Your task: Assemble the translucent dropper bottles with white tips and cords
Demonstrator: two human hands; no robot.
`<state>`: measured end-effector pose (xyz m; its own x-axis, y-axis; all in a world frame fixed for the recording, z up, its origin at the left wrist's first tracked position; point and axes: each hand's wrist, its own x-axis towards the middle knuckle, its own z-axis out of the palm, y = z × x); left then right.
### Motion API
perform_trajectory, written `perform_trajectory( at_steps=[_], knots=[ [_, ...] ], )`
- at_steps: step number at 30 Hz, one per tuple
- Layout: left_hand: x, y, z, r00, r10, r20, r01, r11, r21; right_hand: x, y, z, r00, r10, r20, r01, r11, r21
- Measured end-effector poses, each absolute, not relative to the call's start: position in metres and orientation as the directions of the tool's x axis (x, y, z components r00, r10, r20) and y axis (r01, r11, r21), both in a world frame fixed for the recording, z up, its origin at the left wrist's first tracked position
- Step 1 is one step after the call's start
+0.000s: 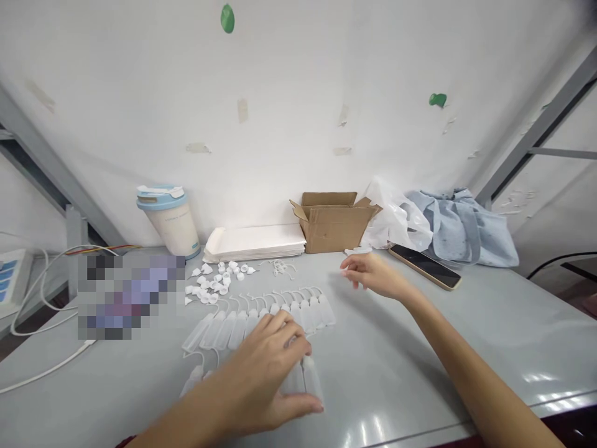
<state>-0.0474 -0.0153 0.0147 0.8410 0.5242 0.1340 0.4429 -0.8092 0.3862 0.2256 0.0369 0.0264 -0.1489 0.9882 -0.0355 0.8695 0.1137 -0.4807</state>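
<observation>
My left hand (pixel 275 367) rests over the front row of small translucent plastic bottles (pixel 313 379). Its thumb lies near their lower ends and its fingers bend over their tops, with a gap between; part of this row is hidden beneath it. Behind it, a second row of similar bottles (pixel 237 326) lies side by side, each with a thin curved tube at the top. My right hand (pixel 368 274) hovers above the table to the right, its fingers curled together. A whitish spot shows at its fingertips, too small to name.
Loose white caps (pixel 217 280) lie behind the bottles, beside several thin tubes (pixel 283 268). Along the wall stand a cup (pixel 172 224), a white stack (pixel 256 239), an open cardboard box (pixel 333 230), a plastic bag (pixel 392 218) and a blue cloth bag (pixel 466 227). A phone (pixel 426 266) lies right.
</observation>
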Motion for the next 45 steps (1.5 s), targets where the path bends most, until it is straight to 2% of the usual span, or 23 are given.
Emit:
perform_trajectory(
  at_steps=[2, 8, 12, 16, 20, 28, 34, 36, 38, 41, 45],
  knots=[
    [-0.051, 0.001, 0.018, 0.805, 0.563, 0.189, 0.472, -0.799, 0.372, 0.236, 0.043, 0.022, -0.045, 0.996, 0.077, 0.928, 0.071, -0.366],
    [-0.054, 0.074, 0.014, 0.644, 0.737, 0.206, 0.700, -0.676, 0.231, 0.257, 0.051, 0.010, 0.004, 0.997, 0.072, 0.976, 0.012, -0.216],
    [-0.045, 0.105, 0.006, 0.641, 0.738, 0.212, 0.712, -0.674, 0.195, 0.265, 0.052, 0.008, 0.031, 0.998, 0.051, 0.989, -0.023, -0.145],
    [-0.035, 0.114, 0.000, 0.652, 0.726, 0.220, 0.703, -0.687, 0.186, 0.272, 0.056, 0.006, 0.041, 0.999, 0.026, 0.991, -0.038, -0.131],
    [-0.036, 0.114, 0.000, 0.617, 0.742, 0.262, 0.705, -0.669, 0.234, 0.269, 0.057, 0.002, 0.021, 1.000, 0.003, 0.987, -0.020, -0.157],
    [-0.049, 0.102, 0.012, 0.437, 0.828, 0.352, 0.702, -0.558, 0.442, 0.239, 0.049, -0.001, -0.113, 0.993, 0.023, 0.953, 0.115, -0.279],
    [-0.054, 0.084, 0.025, 0.363, 0.865, 0.347, 0.665, -0.501, 0.553, 0.203, 0.033, 0.009, -0.239, 0.957, 0.165, 0.863, 0.287, -0.415],
    [-0.055, 0.069, 0.028, 0.352, 0.874, 0.334, 0.648, -0.486, 0.587, 0.188, 0.025, 0.010, -0.316, 0.901, 0.298, 0.732, 0.431, -0.528],
    [-0.054, 0.052, 0.030, 0.356, 0.876, 0.325, 0.581, -0.480, 0.658, 0.174, 0.017, 0.008, -0.355, 0.854, 0.382, 0.631, 0.520, -0.575],
    [-0.051, 0.031, 0.028, 0.371, 0.872, 0.321, 0.522, -0.481, 0.705, 0.158, 0.005, 0.003, -0.389, 0.818, 0.425, 0.559, 0.576, -0.597],
    [-0.050, 0.021, 0.023, 0.394, 0.826, 0.403, 0.446, -0.555, 0.702, 0.148, -0.003, 0.000, -0.413, 0.788, 0.457, 0.530, 0.616, -0.583]
  ],
)
